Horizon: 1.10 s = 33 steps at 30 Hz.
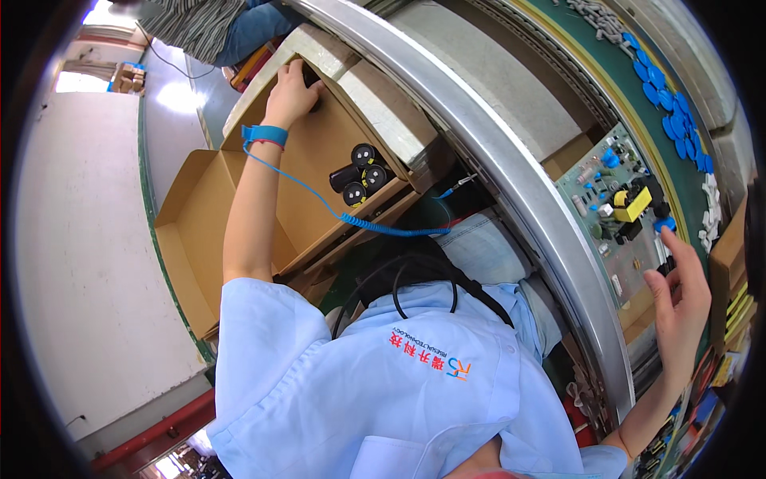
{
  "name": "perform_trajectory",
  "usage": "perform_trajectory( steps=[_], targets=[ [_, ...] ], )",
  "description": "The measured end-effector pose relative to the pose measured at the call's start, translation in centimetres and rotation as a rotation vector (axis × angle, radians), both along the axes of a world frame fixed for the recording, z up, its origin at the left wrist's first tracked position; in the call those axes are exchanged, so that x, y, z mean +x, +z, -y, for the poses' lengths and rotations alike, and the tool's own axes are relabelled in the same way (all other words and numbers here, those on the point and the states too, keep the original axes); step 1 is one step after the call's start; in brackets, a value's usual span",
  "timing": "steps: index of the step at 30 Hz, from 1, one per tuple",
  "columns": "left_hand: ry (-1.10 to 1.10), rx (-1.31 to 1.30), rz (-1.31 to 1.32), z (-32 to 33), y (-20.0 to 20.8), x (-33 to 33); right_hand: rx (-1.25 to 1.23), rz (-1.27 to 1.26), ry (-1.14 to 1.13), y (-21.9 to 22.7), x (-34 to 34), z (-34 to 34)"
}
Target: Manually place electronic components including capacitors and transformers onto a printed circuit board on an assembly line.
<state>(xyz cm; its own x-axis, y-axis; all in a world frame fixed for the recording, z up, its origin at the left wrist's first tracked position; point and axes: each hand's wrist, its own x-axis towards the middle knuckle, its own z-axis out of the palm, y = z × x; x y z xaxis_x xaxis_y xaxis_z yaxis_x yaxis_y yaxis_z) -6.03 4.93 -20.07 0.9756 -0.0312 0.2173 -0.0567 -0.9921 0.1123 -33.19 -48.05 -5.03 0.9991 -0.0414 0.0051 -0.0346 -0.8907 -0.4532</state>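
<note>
Right hand, lower right of frame: fingers spread open, holding nothing, fingertips just below the circuit board. Left hand, upper left, blue wrist strap: fingers curled over a dark part inside the cardboard box; grip unclear. Black capacitors lie below that hand, apart.

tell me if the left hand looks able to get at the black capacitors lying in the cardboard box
Probably yes. The left hand is already inside the open cardboard box, at its far corner, and the black capacitors lie uncovered on the box floor nearby, with nothing between them.
</note>
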Motion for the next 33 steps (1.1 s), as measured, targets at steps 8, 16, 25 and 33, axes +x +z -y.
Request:
perform_trajectory(
  steps=[8,16,25,33],
  targets=[
    [-0.496,-0.094,-0.384,1.6,2.1,-7.4,0.116,-0.017,-0.078,-1.8,-2.6,1.8],
    [-0.664,-0.058,-0.305,4.9,4.7,-13.3,0.164,0.027,-0.040,-2.4,-2.9,2.0],
    [-0.622,0.056,-0.171,6.2,2.6,-12.8,0.136,0.031,-0.009,-2.3,-2.9,1.5],
    [-0.248,-0.103,-0.216,5.0,2.4,-12.7,0.156,0.030,-0.047,-1.7,-3.1,1.1]
  ],
)
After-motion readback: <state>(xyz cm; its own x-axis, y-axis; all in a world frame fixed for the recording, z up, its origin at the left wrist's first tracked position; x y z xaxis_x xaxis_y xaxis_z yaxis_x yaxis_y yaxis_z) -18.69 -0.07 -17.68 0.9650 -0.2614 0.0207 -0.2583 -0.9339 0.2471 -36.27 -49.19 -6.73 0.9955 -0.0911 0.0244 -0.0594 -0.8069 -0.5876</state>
